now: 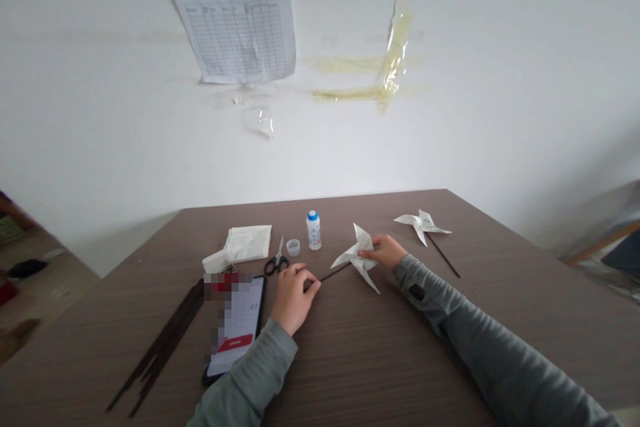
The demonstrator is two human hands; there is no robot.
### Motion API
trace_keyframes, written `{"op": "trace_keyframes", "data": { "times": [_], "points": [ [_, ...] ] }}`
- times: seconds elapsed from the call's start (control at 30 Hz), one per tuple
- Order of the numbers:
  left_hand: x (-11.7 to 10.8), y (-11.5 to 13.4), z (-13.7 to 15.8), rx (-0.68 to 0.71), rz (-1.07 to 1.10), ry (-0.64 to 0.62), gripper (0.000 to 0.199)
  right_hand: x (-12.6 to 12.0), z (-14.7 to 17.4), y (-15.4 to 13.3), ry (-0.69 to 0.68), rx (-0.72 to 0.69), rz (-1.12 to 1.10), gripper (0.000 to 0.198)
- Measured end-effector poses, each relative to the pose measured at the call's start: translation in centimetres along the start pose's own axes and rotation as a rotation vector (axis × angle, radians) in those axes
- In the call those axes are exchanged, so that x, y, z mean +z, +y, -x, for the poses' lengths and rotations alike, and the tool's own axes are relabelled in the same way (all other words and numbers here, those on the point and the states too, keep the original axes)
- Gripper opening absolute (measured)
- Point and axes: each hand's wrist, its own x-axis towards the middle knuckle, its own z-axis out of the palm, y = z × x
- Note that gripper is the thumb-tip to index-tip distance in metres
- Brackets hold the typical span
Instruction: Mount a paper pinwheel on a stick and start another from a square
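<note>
In the head view, a paper pinwheel [362,265] with printed blades is gripped at one blade by my right hand [383,251], its fingers closed. A thin dark stick [335,272] runs from the pinwheel leftward to my left hand [294,293], whose thumb and forefinger pinch its end just above the table. Another pinwheel [420,222], fixed to a similar stick [444,255], lies farther right. Just beyond my left hand are scissors [277,260] with black handles, a small translucent cap [293,247] and an upright glue bottle [313,232] with a blue top.
Several loose dark sticks [163,337] lie at the table's left. Beside them rests a phone [240,327], near my left forearm. A stack of square paper [249,243] and a small white object [216,260] sit behind it. The wall [340,153] borders the table's far edge.
</note>
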Motion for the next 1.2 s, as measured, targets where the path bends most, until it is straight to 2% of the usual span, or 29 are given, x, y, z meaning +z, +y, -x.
{"op": "trace_keyframes", "data": {
  "times": [0.13,0.37,0.63,0.83,1.03,1.1,1.2],
  "points": [
    [-0.1,0.3,0.1,0.008,0.02,-0.011,0.018,0.4,-0.3,0.5,0.025,0.063,-0.134,0.022],
    [-0.1,1.3,0.4,0.012,0.138,0.026,0.024,1.9,-0.5,0.8,0.085,0.098,-0.244,0.033],
    [0.6,0.4,-0.1,-0.04,0.216,0.122,0.026,1.1,-0.4,0.3,0.072,0.051,-0.339,0.048],
    [1.4,-0.2,-0.3,-0.054,0.256,0.244,0.023,0.6,0.4,-0.2,0.027,0.023,-0.204,0.034],
    [2.1,-0.4,-0.2,-0.052,0.248,0.275,0.024,0.5,1.6,-0.6,-0.122,-0.101,-0.145,0.016],
    [2.7,-0.4,-0.3,-0.047,0.251,0.289,0.024,0.8,1.9,-0.6,-0.105,-0.109,-0.106,0.015],
    [3.8,-0.2,-0.6,-0.035,0.278,0.338,0.023,1.8,2.3,-0.4,-0.006,-0.076,-0.031,0.019]
  ]
}}
